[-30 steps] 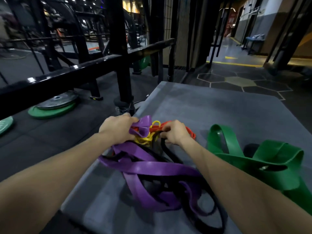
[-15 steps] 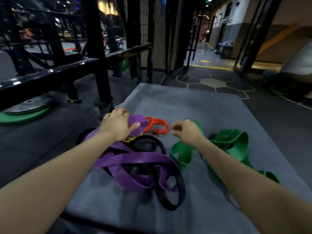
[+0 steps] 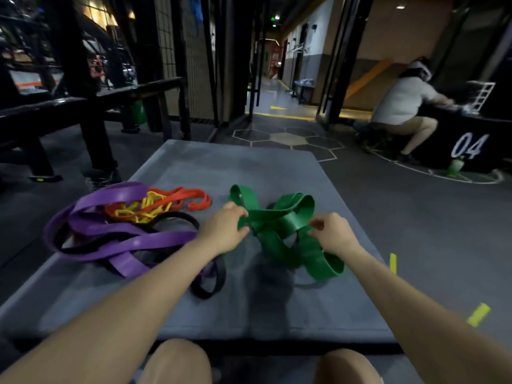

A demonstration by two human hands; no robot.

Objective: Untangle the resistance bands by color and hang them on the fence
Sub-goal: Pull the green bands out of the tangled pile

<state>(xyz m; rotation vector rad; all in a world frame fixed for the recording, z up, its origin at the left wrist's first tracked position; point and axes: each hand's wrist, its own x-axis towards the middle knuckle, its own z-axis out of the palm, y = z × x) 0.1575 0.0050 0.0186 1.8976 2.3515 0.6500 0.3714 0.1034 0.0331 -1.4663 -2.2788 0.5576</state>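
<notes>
Both hands (image 3: 221,231) pinch green band (image 3: 279,225); box (image 3: 476,151) reads "04"

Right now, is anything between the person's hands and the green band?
No. Both the left hand and right hand already touch the green band, which lies apart from the other bands.

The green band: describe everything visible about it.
The green band is a wide, flat loop of smooth, slightly glossy rubber-like material, twisted over itself into several crossing loops. It lies on the grey mat, apart from the purple, orange, yellow and black pile. The left hand pinches its left side, the right hand its right side. Its near loop stands on edge.
</notes>
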